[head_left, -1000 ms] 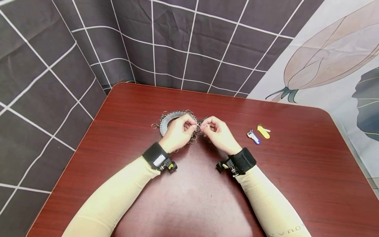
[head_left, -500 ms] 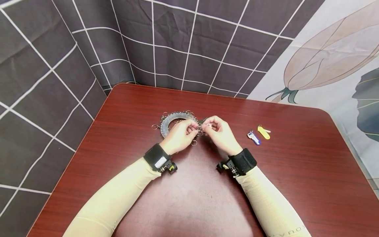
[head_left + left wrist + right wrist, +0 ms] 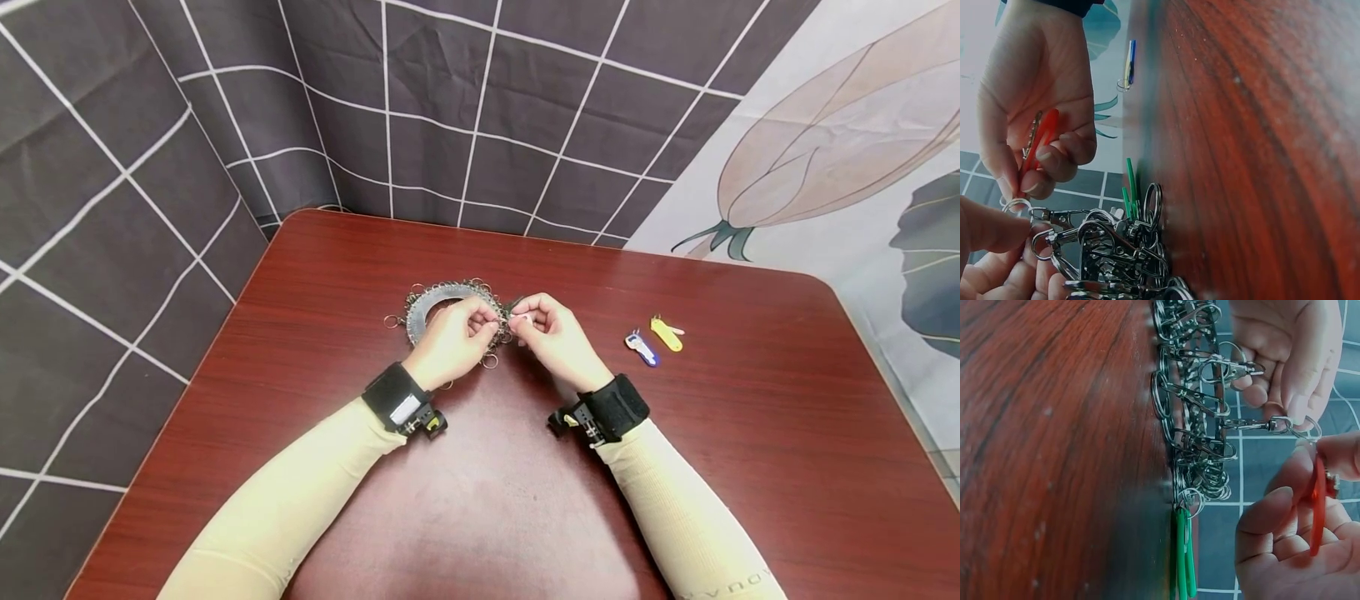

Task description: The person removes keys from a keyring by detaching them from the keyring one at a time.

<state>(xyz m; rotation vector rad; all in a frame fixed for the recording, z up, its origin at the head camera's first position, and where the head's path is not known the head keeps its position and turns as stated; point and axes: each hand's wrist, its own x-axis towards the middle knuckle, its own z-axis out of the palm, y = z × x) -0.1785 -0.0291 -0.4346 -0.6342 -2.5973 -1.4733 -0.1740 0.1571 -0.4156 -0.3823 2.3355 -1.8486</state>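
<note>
On the table lies a flat metal ring (image 3: 422, 318) fringed with several snap hooks and split rings. My left hand (image 3: 453, 337) reaches over its right side and pinches a split ring (image 3: 1316, 427) on a snap hook (image 3: 1247, 424). Opposite it, my right hand (image 3: 558, 342) holds a red key tag (image 3: 1319, 506) with a key (image 3: 1033, 132) alongside, its fingertips right at that split ring. In the head view, fingers mostly hide the tag. A green key tag (image 3: 1186, 556) hangs from the metal ring, close beside the right hand.
To the right on the table (image 3: 750, 433) lie a blue key tag (image 3: 642, 348) and a yellow key tag (image 3: 667, 334), each with a key. A dark checked cloth (image 3: 435, 100) stands behind the table and along its left side.
My left fingers dipped slightly toward the front, then came back up near the split ring. The right hand stays almost in place with the red key tag.
</note>
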